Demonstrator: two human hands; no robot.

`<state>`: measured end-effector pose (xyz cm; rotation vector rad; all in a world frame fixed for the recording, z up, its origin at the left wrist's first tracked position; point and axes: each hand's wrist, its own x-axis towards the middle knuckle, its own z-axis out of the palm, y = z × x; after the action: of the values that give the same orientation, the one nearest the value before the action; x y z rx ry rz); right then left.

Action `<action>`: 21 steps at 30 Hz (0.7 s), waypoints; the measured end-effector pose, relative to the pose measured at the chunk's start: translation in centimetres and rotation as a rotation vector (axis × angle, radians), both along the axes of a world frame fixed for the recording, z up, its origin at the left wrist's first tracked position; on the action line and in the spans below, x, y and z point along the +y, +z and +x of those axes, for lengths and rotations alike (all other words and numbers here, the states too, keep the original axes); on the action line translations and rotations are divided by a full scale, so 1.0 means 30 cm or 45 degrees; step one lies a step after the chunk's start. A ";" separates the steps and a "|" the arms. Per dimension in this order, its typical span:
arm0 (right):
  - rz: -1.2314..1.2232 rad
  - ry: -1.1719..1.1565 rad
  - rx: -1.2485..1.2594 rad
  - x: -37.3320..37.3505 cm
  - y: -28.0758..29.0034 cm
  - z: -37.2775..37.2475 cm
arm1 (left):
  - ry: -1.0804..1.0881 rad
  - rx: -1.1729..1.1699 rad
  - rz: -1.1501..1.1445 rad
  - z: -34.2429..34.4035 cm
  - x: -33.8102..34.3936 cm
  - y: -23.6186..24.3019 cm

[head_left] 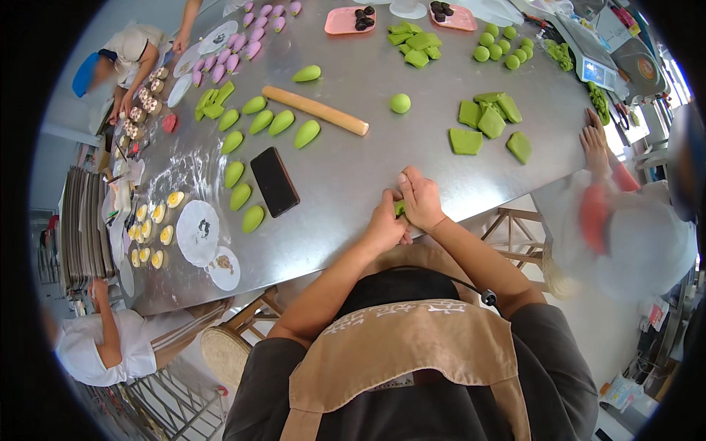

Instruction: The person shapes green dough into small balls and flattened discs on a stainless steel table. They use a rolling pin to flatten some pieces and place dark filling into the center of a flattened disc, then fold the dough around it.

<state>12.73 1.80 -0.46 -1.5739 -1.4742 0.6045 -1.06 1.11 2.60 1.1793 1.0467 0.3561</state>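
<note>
**Green dough pinched at the desk edge**

At the far right corner of the steel desk (346,184) stands a white scale (592,67) with a pale blue display panel. Beside it lies a grey device bearing a round orange label (646,68). Two pink trays (349,20) sit at the far edge, each holding dark pieces. A black phone (274,181) lies flat near the middle, screen dark. On the floor at the lower right lie small white and yellow packets (618,389), too blurred to tell more.

The left hand (385,224) and right hand (421,198) meet at the near edge of the desk, touching each other. Between them is a small dough piece (399,209), green, mostly hidden. The fingers of both hands are curled and pressed together around it, pinching it from both sides; only a sliver shows.

Beyond the hands lie a wooden rolling pin (316,110), a green ball (400,103), flat green sheets (485,117) and a row of green leaf-shaped pieces (283,121). Purple pieces (250,37) lie at the far left. Another person's hand (594,143) rests on the desk's right edge.
</note>
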 end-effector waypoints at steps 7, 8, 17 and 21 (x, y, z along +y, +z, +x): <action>0.295 0.012 -0.279 0.085 -0.002 0.005 | 0.234 -0.153 -0.150 0.009 -0.066 -0.012; 0.253 0.028 -0.207 0.083 -0.012 0.006 | 0.234 -0.177 -0.174 0.014 -0.054 -0.017; 0.019 0.057 -0.048 -0.011 0.033 -0.047 | 0.054 -0.019 0.319 0.008 -0.039 -0.041; 0.114 -0.035 -0.193 0.095 0.009 -0.026 | 0.195 -0.069 0.018 0.036 -0.032 -0.012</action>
<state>11.95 4.64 -0.20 -1.5955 -1.5668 0.4049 0.01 0.14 2.24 1.0990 1.0912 0.5132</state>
